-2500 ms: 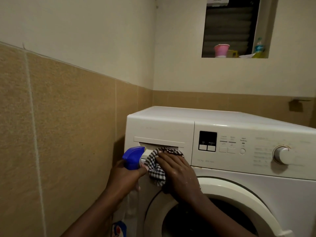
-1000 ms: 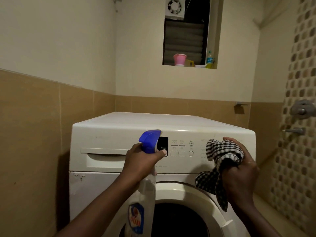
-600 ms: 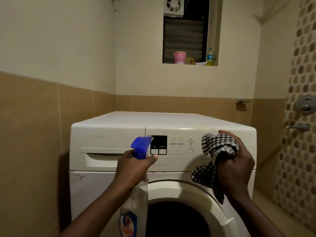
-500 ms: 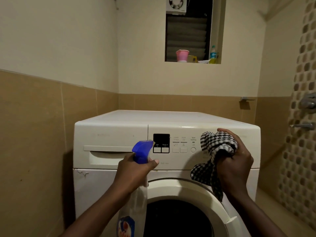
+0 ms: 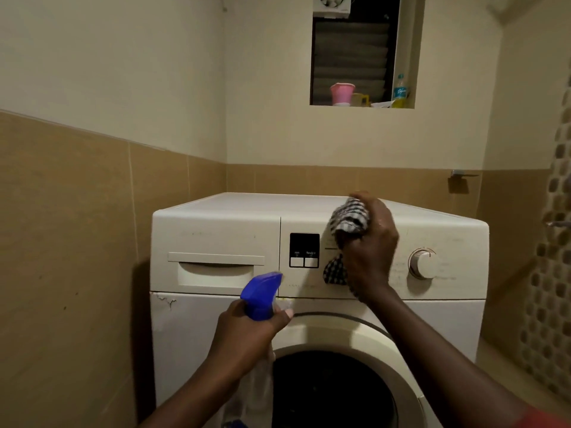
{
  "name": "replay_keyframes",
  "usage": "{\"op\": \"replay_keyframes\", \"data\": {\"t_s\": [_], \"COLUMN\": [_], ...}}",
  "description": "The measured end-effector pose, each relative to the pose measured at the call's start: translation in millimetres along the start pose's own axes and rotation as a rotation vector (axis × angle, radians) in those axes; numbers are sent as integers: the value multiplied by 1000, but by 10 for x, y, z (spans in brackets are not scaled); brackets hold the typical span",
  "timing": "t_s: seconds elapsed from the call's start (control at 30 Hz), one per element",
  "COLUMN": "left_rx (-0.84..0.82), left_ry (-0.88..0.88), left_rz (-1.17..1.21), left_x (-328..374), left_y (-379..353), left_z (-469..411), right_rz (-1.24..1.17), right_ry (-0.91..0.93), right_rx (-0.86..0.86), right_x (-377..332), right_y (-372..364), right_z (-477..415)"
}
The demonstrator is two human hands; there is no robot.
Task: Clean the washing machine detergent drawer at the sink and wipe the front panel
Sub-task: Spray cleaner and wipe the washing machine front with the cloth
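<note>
Head view: right hand clenched round checked cloth, pressing it on washing machine front panel near top edge. Left hand grips spray bottle below closed drawer.

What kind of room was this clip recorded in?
Most likely a home bathroom or wash area: a white front-loading washing machine stands against tan tiled lower walls, a small white exhaust fan sits above a high window niche, and a metal tap projects from the right wall.

drawer left of the display; dial right; door below.
</note>
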State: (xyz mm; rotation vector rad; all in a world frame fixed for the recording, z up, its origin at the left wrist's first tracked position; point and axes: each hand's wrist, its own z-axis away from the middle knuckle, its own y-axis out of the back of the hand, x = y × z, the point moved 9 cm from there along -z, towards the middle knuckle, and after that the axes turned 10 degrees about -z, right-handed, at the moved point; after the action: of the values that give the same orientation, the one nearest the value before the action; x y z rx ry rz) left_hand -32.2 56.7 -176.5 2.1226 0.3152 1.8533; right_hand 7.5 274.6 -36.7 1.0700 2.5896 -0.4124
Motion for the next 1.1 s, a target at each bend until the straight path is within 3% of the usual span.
{"op": "replay_keyframes", "data": {"t_s": [0.1, 0.27, 0.5, 0.6, 0.77, 0.97, 1.1], "left_rx": [47, 68, 103, 113, 120, 101, 149], "left_ry": [-4, -9, -8, -15, -51, -16, -15], "left_rz": [46, 14, 48, 53, 17, 5, 30], "left_x": [14, -31, -97, -56, -13, -115, -95], "left_y": [120, 224, 258, 306, 368, 367, 381], "left_z": [20, -17, 3, -31, -36, -43, -26], "right_rz": [151, 412, 432, 314, 245, 370, 359], "right_ry": [60, 408, 528, 472, 556, 403, 406], "right_rx": [-280, -690, -872, -871, -807, -479, -554], "right_x": [-23, -3, 46, 99, -3, -148, -35], "right_y": [-556, -810, -843, -732, -696, -724, -691], "right_z": [302, 1259, 1491, 1532, 1307, 304, 784]}}
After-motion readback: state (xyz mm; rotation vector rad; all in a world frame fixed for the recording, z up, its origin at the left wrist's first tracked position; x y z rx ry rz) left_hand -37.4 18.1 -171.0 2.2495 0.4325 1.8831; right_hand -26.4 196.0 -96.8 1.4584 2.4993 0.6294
